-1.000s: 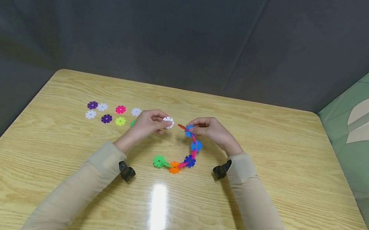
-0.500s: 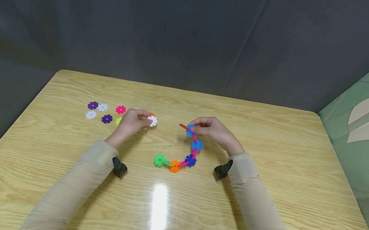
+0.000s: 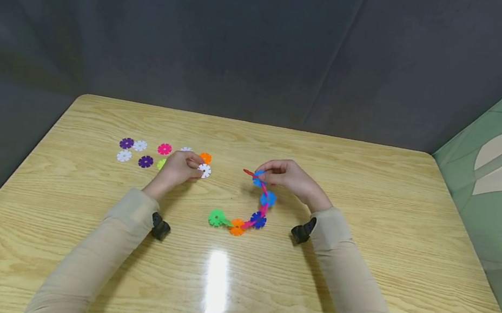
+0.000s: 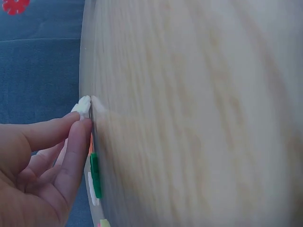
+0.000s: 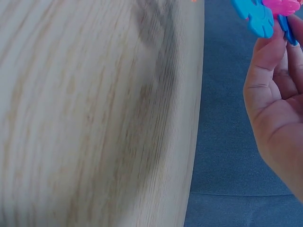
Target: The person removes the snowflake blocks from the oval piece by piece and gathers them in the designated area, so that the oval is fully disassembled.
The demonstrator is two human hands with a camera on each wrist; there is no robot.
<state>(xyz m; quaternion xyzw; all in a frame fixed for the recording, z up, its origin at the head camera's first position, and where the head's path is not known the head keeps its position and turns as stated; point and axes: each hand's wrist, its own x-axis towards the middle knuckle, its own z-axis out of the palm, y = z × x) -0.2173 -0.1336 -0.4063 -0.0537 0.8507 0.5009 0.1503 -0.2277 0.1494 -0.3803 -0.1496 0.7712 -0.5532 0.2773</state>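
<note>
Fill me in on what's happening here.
A person's left hand pinches a white disc by a loose orange disc. The right hand holds a blue disc near one end of a curved chain of linked discs; a red disc is that end, a green disc the other. The white disc is not joined to the chain. More loose discs lie to the left.

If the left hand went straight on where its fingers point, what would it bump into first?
The left hand, pinching a white disc, would probably meet the red piece ending the chain in the right hand, though their heights are hard to judge.
</note>
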